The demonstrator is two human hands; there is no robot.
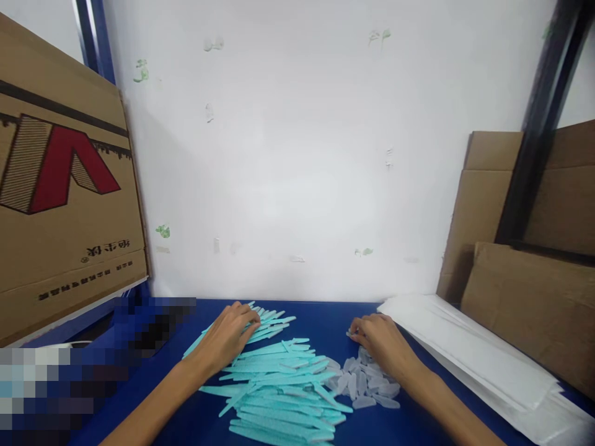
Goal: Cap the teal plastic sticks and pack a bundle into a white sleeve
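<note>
Left hand [227, 337] flat, fingers spread, on the heap of teal strips [279, 384]; right hand [379, 339] pinching a clear cap [352, 334], above the clear caps [367, 383], mid-table; strips likely light, thin, slippery, best taken edgewise; blue table [320, 316]; white sheets [474, 359] right.

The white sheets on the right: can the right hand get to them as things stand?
Probably yes. The right hand rests on the clear pieces, and the white sheets lie just beside it on the blue table, with nothing between them.
</note>
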